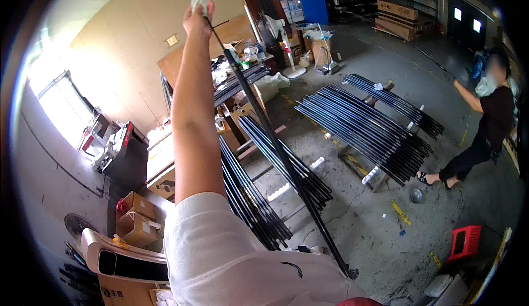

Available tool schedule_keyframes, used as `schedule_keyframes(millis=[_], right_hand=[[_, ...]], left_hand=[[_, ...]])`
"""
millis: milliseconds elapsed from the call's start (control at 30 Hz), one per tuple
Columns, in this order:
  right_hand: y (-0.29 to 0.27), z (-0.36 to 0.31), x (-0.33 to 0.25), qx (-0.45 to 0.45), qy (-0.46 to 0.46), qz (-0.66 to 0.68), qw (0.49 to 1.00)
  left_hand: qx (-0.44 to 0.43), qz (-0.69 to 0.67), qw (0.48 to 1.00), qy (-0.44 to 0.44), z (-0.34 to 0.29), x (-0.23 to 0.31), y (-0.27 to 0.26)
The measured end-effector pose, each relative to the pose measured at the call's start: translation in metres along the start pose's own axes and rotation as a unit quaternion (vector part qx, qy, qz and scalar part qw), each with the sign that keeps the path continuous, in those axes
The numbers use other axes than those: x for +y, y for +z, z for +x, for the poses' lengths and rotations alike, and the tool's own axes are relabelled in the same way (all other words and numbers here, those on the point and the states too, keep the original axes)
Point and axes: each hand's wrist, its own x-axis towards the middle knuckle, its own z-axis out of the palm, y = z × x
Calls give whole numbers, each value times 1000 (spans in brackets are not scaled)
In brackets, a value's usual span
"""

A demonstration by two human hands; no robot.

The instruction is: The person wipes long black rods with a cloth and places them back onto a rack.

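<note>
My left arm reaches up and away. My left hand is closed around a crumpled white cloth, at the thin upper end of a long black telescopic pole. The pole slants down to the right across my front, its thin section coming out of a thicker tube. Its lower end is by my shirt hem, next to a small dark shape I cannot make out. My right hand does not show. Below the pole, bundles of black poles lie on low racks with white notched supports.
More black poles lie on racks at centre right. A co-worker stands at the far right, holding a thin pole. On the floor are a red plastic stool and a metal bowl. A white fan and cartons stand around.
</note>
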Motion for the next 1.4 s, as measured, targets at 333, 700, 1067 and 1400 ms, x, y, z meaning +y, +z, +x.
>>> schedule_keyframes(millis=[333, 700, 1067, 1400], right_hand=[[-18, -31, -10, 10, 39, 39, 998], [-32, -34, -31, 15, 12, 100, 995], [-78, 33, -233, -60, -123, 285, 949], [-132, 49, -361, -126, -280, 432, 848]], left_hand=[[178, 293, 916, 210, 82, 72, 18], [149, 357, 868, 310, 106, 215, 50], [-218, 427, 853, -206, -298, 54, -66], [-418, 134, 761, -477, -646, -12, -14]])
